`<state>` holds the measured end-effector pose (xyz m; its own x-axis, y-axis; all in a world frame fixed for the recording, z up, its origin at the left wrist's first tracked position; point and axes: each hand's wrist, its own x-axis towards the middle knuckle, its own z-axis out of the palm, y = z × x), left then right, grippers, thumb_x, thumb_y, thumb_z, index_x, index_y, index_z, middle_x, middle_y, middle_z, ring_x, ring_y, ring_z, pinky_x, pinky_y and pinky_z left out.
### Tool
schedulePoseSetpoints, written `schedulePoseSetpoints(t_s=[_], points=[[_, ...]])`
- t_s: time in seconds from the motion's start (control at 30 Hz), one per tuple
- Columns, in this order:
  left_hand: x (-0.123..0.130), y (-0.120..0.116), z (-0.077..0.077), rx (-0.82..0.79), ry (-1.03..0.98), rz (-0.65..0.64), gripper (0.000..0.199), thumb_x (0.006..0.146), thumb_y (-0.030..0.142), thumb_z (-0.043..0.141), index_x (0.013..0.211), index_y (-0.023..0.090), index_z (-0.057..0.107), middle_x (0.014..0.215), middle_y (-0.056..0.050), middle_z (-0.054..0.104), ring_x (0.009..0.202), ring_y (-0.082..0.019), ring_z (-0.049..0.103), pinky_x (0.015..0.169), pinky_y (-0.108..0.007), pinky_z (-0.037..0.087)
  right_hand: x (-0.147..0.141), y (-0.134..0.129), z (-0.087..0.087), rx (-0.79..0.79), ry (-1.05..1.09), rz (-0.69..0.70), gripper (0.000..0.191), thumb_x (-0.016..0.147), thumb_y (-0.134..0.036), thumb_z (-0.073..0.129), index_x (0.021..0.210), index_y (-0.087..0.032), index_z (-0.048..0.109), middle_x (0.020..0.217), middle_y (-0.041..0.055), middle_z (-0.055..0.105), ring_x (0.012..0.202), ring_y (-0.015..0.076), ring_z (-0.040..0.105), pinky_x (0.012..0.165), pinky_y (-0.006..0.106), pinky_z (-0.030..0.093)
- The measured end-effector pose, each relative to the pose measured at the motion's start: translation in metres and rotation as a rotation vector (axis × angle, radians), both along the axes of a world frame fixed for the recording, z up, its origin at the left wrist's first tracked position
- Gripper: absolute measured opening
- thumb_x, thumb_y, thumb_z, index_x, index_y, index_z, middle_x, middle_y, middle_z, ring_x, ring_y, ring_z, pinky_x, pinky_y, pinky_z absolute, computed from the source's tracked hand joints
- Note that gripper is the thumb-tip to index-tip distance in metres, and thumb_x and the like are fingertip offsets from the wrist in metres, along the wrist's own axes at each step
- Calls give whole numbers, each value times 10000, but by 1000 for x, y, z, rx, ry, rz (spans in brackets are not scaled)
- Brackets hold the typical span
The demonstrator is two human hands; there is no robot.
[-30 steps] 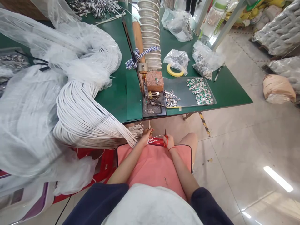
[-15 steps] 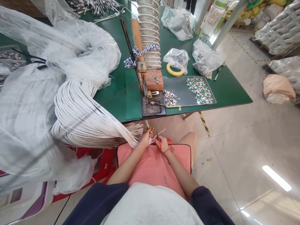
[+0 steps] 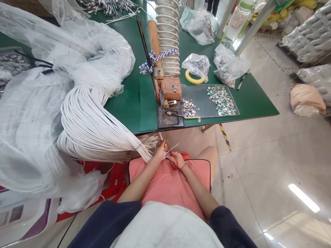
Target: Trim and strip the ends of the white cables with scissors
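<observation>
My right hand (image 3: 178, 160) is closed around a pair of red-handled scissors (image 3: 173, 162), their blades angled up toward my left hand. Over the lap, my left hand (image 3: 160, 148) is closed on white cable (image 3: 176, 146), with thin ends sticking out above and to the right of the fingers. A thick bundle of white cables (image 3: 90, 127) sweeps in from the left, and its cut ends lie beside my left hand. Something small and yellow shows at the left fingertips, too small to name. The salmon-pink apron (image 3: 168, 182) lies under both wrists.
On the green table (image 3: 124, 113) a soldering iron (image 3: 154, 41) hangs tied before a ribbed hose (image 3: 168, 34), near a brick (image 3: 170, 88). A tray (image 3: 204, 100) holds small metal and green parts. Nearby are yellow tape (image 3: 193, 78), plastic bags (image 3: 230, 65) and a bottle (image 3: 238, 22).
The scissors have turned in my right hand, showing their red loops more widely, and that hand has shifted slightly left. My left hand stays nearly in place. The view has shifted slightly.
</observation>
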<state>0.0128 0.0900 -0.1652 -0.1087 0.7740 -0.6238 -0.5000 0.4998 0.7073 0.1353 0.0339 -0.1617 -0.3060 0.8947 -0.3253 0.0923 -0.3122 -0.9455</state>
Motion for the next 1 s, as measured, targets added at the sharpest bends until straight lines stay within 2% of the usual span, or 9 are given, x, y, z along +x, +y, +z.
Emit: schedulePoseSetpoints(t_s=[0.27, 0.47, 0.67, 1.0], points=[[2, -2, -1, 17, 14, -32, 250, 938, 316, 548, 779, 124, 559, 536, 98, 389, 371, -20, 262, 347, -155, 242, -8, -4, -1, -85, 43, -27, 405, 709, -556, 663, 591, -189, 540, 445, -55, 483, 398, 90, 414, 406, 200, 330], [-2, 0, -5, 6, 29, -31, 244, 937, 326, 548, 800, 124, 566, 573, 82, 448, 392, -26, 325, 369, -158, 296, -6, -5, 4, -113, 70, 18, 379, 719, -547, 648, 692, -170, 617, 438, -67, 471, 372, 81, 402, 387, 189, 328], [-4, 0, -9, -18, 40, -62, 222, 938, 318, 549, 847, 118, 583, 632, 58, 509, 435, -36, 404, 397, -162, 358, -4, -3, 6, -78, 61, 48, 358, 708, -495, 679, 784, -145, 674, 473, -57, 510, 409, 87, 440, 417, 188, 358], [-2, 0, -12, -43, 47, -93, 211, 938, 308, 552, 858, 116, 589, 644, 53, 524, 442, -36, 423, 399, -160, 371, -4, -4, 1, 20, 14, 75, 323, 740, -479, 668, 772, -158, 659, 576, -34, 549, 504, 110, 472, 496, 210, 409]])
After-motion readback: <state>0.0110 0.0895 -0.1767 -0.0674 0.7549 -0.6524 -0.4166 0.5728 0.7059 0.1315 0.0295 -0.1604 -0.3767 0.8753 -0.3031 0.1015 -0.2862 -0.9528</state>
